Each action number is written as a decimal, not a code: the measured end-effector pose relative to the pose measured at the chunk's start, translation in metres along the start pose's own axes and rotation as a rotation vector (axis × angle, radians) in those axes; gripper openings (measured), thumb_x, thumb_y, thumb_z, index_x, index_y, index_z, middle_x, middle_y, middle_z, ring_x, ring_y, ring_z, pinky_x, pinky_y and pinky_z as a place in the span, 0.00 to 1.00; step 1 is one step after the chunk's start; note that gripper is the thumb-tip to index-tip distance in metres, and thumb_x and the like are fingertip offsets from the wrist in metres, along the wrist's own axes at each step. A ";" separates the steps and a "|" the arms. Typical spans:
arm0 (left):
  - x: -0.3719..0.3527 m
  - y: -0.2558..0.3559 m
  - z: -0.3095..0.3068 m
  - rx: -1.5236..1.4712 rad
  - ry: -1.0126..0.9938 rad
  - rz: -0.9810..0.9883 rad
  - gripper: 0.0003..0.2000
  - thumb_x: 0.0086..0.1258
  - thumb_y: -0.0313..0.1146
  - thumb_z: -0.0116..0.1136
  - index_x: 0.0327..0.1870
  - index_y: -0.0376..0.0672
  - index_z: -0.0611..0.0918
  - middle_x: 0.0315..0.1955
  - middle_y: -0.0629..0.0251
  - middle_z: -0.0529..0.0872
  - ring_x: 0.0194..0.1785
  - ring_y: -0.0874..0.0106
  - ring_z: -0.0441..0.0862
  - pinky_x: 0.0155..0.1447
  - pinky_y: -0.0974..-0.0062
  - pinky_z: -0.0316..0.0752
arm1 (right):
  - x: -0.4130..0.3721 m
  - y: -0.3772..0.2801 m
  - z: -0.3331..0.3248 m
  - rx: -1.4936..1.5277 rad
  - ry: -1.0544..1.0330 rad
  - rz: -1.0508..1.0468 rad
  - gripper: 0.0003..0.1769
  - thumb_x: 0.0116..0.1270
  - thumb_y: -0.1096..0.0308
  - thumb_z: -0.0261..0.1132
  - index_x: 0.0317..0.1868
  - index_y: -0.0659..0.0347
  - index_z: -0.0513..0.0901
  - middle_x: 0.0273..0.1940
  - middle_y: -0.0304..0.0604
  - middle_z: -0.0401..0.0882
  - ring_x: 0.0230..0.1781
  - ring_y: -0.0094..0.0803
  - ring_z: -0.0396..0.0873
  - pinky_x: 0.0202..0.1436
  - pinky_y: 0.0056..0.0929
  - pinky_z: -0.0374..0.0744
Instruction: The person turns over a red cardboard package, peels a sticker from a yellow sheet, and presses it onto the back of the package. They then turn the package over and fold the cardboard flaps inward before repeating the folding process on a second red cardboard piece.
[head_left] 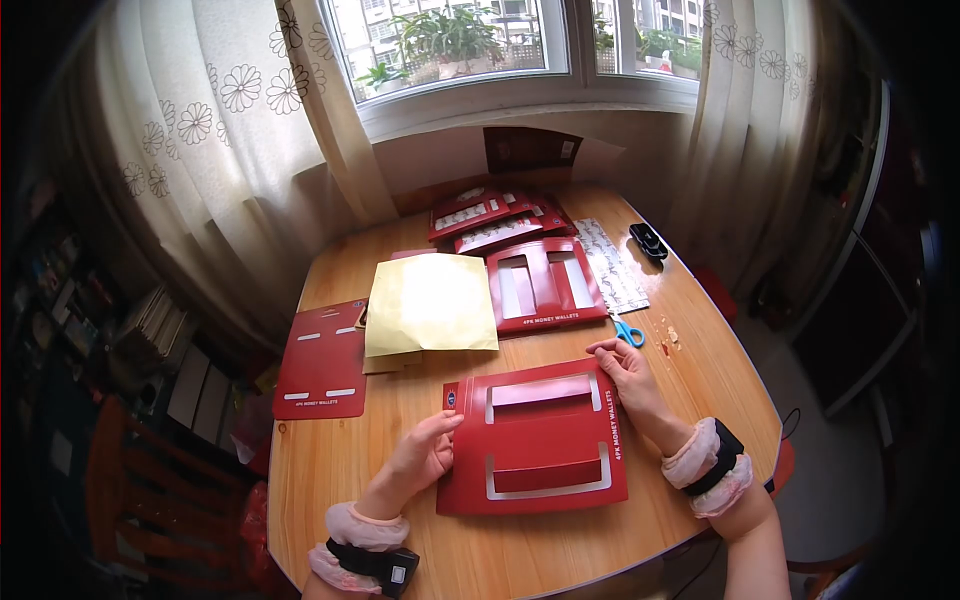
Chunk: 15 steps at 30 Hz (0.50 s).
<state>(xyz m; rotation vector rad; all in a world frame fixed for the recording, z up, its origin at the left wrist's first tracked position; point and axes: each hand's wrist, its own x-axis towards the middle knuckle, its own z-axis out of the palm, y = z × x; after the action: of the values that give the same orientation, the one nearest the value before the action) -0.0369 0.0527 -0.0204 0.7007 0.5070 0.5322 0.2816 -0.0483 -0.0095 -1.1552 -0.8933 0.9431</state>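
A red card folder (545, 437) with two cut-out slots and white edges lies sideways near the front of the wooden table. My left hand (425, 452) is at its left edge, fingers curled against the card. At the folder's upper right corner, my right hand (630, 378) pinches the edge between thumb and fingers. Light-blue scissors (629, 332) lie just beyond my right hand. Behind the folder sit yellow paper sheets (430, 305) and another red folder (546, 283) with open slots.
A flat red card (322, 362) lies at the left. Several filled red packs (495, 218) are piled at the back, beside a patterned sheet (612, 268). A black object (648, 241) and small scraps (671, 338) are at the right. A window is behind.
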 end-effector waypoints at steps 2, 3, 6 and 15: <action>-0.007 0.003 0.011 -0.027 -0.033 -0.086 0.17 0.76 0.34 0.59 0.61 0.38 0.75 0.55 0.58 0.84 0.54 0.74 0.85 0.58 0.75 0.81 | 0.000 0.001 0.000 0.028 0.017 0.001 0.10 0.80 0.67 0.59 0.51 0.65 0.79 0.37 0.39 0.84 0.33 0.18 0.82 0.36 0.16 0.81; -0.009 0.002 0.013 -0.054 -0.051 -0.129 0.18 0.76 0.35 0.58 0.62 0.37 0.75 0.56 0.58 0.84 0.56 0.72 0.84 0.61 0.73 0.79 | 0.002 0.004 0.000 0.035 0.039 -0.042 0.09 0.79 0.68 0.59 0.51 0.65 0.78 0.37 0.39 0.85 0.33 0.18 0.82 0.36 0.17 0.81; -0.015 0.000 0.023 -0.068 -0.056 -0.169 0.20 0.77 0.36 0.56 0.64 0.35 0.74 0.60 0.57 0.82 0.60 0.69 0.81 0.67 0.69 0.76 | 0.001 0.002 0.003 0.037 0.080 -0.097 0.09 0.79 0.68 0.59 0.52 0.65 0.78 0.37 0.40 0.85 0.33 0.19 0.82 0.36 0.18 0.81; -0.005 -0.008 0.021 -0.119 -0.159 -0.205 0.18 0.79 0.37 0.53 0.63 0.36 0.77 0.59 0.59 0.84 0.59 0.68 0.82 0.66 0.66 0.77 | 0.005 0.021 0.004 -0.104 0.089 -0.147 0.09 0.80 0.68 0.58 0.52 0.65 0.77 0.37 0.40 0.84 0.35 0.19 0.81 0.37 0.19 0.80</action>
<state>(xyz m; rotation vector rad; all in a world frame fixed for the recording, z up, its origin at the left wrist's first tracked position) -0.0260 0.0343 -0.0108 0.5644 0.3897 0.3089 0.2769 -0.0391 -0.0286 -1.1936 -0.9506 0.7271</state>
